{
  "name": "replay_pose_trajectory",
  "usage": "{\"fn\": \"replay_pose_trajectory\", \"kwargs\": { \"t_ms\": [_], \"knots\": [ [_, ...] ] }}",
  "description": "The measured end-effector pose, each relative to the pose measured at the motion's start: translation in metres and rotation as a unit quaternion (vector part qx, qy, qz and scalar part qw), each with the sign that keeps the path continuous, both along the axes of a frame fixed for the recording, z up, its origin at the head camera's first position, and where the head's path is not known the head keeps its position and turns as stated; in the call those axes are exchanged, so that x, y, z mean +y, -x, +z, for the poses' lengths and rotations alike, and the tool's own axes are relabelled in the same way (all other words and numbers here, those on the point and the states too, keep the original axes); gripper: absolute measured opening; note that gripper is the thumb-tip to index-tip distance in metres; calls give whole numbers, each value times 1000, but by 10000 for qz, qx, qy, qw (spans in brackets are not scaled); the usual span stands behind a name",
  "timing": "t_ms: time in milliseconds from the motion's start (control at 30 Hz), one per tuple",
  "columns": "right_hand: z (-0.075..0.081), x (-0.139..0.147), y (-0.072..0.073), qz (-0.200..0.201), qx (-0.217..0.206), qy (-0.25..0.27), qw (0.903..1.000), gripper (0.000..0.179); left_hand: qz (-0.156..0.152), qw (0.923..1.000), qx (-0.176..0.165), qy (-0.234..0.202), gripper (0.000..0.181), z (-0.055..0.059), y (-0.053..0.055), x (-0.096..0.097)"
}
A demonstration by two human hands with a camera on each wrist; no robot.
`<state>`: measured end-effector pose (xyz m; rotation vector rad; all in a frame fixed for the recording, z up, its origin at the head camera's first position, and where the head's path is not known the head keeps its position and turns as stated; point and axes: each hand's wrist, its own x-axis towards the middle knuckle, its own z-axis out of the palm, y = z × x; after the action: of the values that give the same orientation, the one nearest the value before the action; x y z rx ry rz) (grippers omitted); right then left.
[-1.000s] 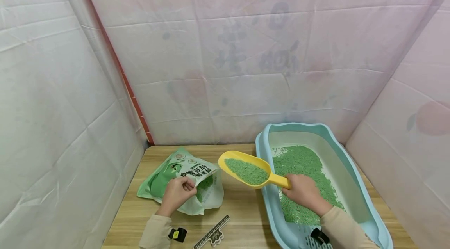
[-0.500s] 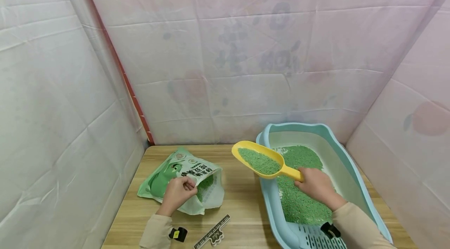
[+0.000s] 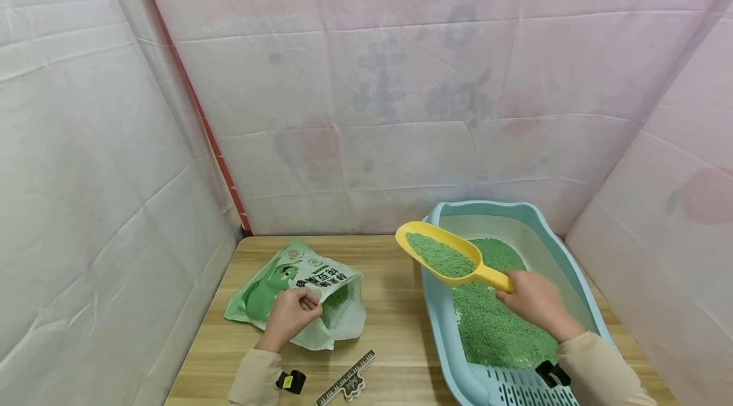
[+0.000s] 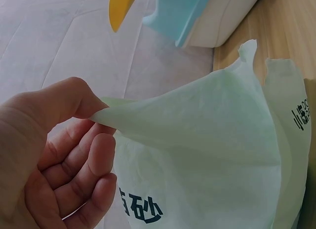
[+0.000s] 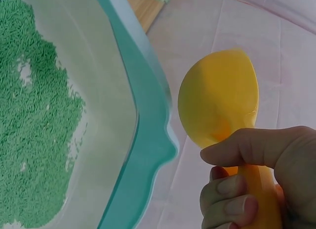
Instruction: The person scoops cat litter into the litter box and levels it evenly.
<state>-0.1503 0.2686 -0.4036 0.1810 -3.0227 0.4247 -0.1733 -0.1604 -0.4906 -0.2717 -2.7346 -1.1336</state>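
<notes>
My right hand (image 3: pixel 537 301) grips the handle of a yellow scoop (image 3: pixel 485 273), which carries green cat litter pellets (image 3: pixel 442 254). The scoop hangs over the left rim of a blue litter box (image 3: pixel 438 323); in the right wrist view the scoop (image 5: pixel 219 95) shows its yellow back. Green litter (image 3: pixel 498 329) covers much of the box floor. At the left, my left hand (image 3: pixel 291 315) pinches the mouth edge of a green and white litter bag (image 3: pixel 269 285) lying on its side. Green pellets show inside its opening. The left wrist view shows thumb and finger on the bag's edge (image 4: pixel 197 120).
A black and white ruler-shaped clip (image 3: pixel 347 380) lies on the wooden table (image 3: pixel 389 355) in front of the bag. White printed sheets (image 3: pixel 366 94) enclose the table at the back and both sides. A slotted grate (image 3: pixel 518 387) sits at the near end of the box.
My right hand has carried the loaded scoop rightward and slightly up, away from the bag to over the box's left rim. The left hand and bag have stayed in place.
</notes>
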Motion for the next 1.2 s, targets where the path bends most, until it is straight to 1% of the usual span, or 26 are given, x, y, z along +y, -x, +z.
{"fn": "replay_pose_trajectory", "kwargs": {
  "t_ms": [133, 333, 500, 833, 1033, 1133, 1200],
  "knots": [
    [2, 8, 0, -75, -78, 10, 9999, 22, -38, 10000, 7, -3, 12, 0, 0, 0],
    [7, 20, -1, -227, -133, -36, 9996, 17, -12, 10000, 19, 37, 12, -1, 0, 0],
    [9, 28, -2, -329, -165, -92, 9993, 20, -4, 10000, 30, 53, 12, -1, 0, 0],
    [11, 45, -2, -514, -250, -93, 9983, 20, -12, 10000, -55, 37, 11, -3, 1, -1],
    [10, 58, 0, -540, -301, -128, 9980, 22, 4, 9998, -185, -2, 10, -2, 1, -1],
    [8, 62, 1, -566, -333, -144, 9977, 23, -16, 9998, -182, -15, 10, -2, 1, -1],
    [7, 64, 2, -599, -429, -126, 9972, 23, -27, 9998, -172, -23, 10, -2, 0, -1]
  ]
}}
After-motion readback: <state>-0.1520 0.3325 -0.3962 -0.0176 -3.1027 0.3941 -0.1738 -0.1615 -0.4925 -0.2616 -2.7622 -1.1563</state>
